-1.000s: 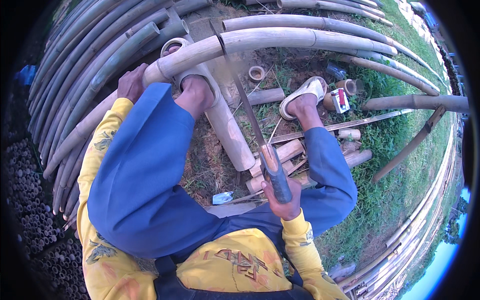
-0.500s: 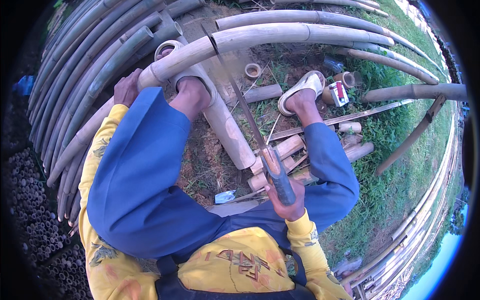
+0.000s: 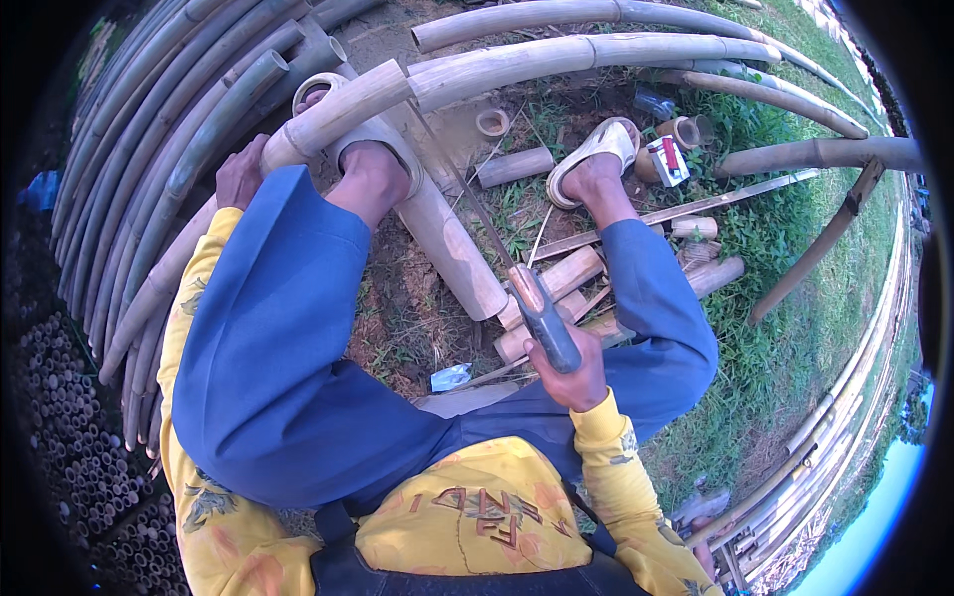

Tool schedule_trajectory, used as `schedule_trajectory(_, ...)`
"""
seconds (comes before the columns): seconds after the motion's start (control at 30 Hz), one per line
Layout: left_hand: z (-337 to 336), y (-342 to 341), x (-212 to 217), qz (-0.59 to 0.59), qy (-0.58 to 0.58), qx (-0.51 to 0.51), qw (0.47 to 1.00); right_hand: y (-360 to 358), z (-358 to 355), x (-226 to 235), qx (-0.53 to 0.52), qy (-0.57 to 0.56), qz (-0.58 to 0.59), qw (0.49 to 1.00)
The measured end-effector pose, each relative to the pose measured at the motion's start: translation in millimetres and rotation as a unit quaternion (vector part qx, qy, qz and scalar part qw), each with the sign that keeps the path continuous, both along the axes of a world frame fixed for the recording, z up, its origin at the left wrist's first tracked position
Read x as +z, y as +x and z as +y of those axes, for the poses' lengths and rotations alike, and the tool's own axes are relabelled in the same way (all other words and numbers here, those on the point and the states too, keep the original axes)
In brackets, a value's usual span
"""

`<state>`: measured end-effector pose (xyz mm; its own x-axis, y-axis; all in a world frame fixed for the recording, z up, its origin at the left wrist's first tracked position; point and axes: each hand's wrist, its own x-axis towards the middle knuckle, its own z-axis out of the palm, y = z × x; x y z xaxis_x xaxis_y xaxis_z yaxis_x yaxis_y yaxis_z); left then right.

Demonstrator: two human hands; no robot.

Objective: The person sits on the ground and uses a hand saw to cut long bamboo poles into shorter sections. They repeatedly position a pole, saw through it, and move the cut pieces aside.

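My right hand [image 3: 573,366] is wrapped round the dark grip of a hand saw [image 3: 543,320]. The saw's long thin blade slants up and left, its tip by a gap in the bamboo. On the left of that gap lies a bamboo pole [image 3: 343,109] with a pale cut end, resting across my left foot and a thick bamboo log [image 3: 452,253]. My left hand [image 3: 241,171] clasps this pole beside my left knee, its fingers partly hidden. Right of the gap, the severed bamboo length [image 3: 596,55] stretches away to the right.
Many bamboo poles [image 3: 149,189] are stacked at the left, above rows of cut bamboo ends [image 3: 70,427]. Short offcuts [image 3: 571,273] lie between my legs. A red and white packet [image 3: 668,161] sits by my right foot. More poles [image 3: 795,497] lie at the lower right.
The bamboo has parted at the saw cut, and a gap now stands between the two pieces. The saw and my right hand have moved slightly up and left.
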<state>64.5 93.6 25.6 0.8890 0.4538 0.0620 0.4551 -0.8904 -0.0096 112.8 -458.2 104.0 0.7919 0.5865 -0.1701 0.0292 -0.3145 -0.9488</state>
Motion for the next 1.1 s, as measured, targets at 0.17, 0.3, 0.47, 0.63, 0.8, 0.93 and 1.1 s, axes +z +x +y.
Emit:
schedule_trajectory(0.17,-7,22,-3,-0.015,0.008,-0.018,1.000,37,29,20,0.046,-0.016,-0.069,0.996)
schedule_trajectory(0.3,-8,20,-5,-0.021,0.018,-0.025,0.999,22,-39,87,0.023,-0.038,-0.061,0.997)
schedule_trajectory(0.47,-18,23,6,-0.016,0.037,-0.020,0.999,-37,-161,158,-0.106,-0.146,-0.163,0.970)
schedule_trajectory(0.63,-20,14,37,-0.011,0.068,0.000,0.998,-91,-221,152,-0.264,-0.260,-0.286,0.883)
schedule_trajectory(0.8,-33,11,96,0.008,0.067,-0.001,0.998,-139,-263,2,-0.410,-0.338,-0.228,0.816)
schedule_trajectory(0.93,-55,-28,143,-0.009,0.065,0.020,0.998,-147,-254,-98,-0.417,-0.364,-0.183,0.812)
schedule_trajectory(1.1,-76,-14,151,-0.012,0.028,-0.011,0.999,-145,-273,-126,-0.300,-0.440,-0.154,0.832)
